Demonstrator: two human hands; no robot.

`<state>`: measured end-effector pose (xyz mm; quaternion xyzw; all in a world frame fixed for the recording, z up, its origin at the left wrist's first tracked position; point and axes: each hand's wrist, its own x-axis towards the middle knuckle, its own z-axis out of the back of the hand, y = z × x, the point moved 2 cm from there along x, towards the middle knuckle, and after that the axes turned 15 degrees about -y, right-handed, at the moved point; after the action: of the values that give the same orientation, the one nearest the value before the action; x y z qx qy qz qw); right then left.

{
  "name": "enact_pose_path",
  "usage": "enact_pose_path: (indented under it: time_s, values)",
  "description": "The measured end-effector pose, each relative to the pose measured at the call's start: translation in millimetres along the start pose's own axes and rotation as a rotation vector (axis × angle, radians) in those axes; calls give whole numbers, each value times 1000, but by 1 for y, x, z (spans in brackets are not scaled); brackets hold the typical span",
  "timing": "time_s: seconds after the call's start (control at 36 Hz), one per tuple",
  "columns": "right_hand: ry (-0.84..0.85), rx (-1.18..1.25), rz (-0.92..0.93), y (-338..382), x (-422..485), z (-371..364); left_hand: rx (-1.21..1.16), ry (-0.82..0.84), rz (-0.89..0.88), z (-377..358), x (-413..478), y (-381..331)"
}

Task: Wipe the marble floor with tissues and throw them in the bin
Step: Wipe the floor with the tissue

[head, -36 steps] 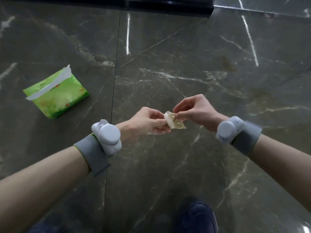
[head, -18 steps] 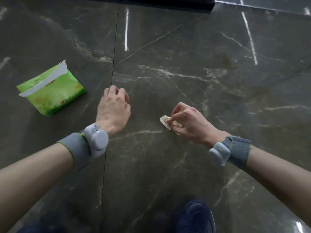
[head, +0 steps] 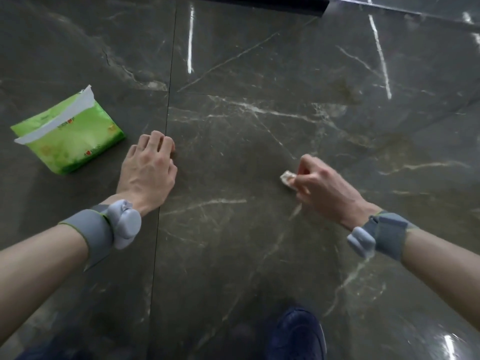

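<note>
A small folded, stained tissue (head: 287,178) lies against the dark marble floor (head: 233,141), pinched in the curled fingers of my right hand (head: 320,185); most of the tissue is hidden under that hand. My left hand (head: 149,168) rests on the floor beside a tile joint, its fingertips bent down onto the marble and holding nothing. A green tissue pack (head: 68,136) with a white open flap lies on the floor just left of my left hand. No bin is in view.
A dark raised edge (head: 259,3) runs along the top of the view. My dark blue shoe (head: 298,333) stands at the bottom centre. Grey wristbands with sensor pods sit on both wrists.
Both hands held the tissue together in the air a second ago. My left hand let go and went down to the floor; my right hand brought the tissue to the marble and slid it rightward.
</note>
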<state>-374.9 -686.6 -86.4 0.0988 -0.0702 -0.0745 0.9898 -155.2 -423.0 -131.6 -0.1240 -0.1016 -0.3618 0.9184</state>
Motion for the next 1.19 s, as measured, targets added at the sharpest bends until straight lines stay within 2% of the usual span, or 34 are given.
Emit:
enact_pose_path:
  time_s: [0.14,0.22,0.44,0.61,0.81,0.92,1.06,1.11,1.19]
  values:
    - [-104,-31,-205,-26,5,-3,8,21,12,1,2,-3]
    - [-113,-33,-182,-11,0,-7,6,21,11,-1,0,-4]
    - [-54,162,-101,41,-16,-12,8,32,15,1,0,-4]
    - [-29,97,18,42,-7,-11,24,80,17,7,1,-8]
    - [-72,38,-211,13,24,-20,24,130,25,12,0,-10]
    - [-51,118,-161,39,15,-23,26,177,22,16,0,-10]
    - [67,293,-93,72,0,-22,28,256,47,23,1,-13]
    - [143,322,-91,73,5,-18,48,310,1,27,3,-17]
    - [153,344,-82,67,25,3,117,378,-254,38,15,-22]
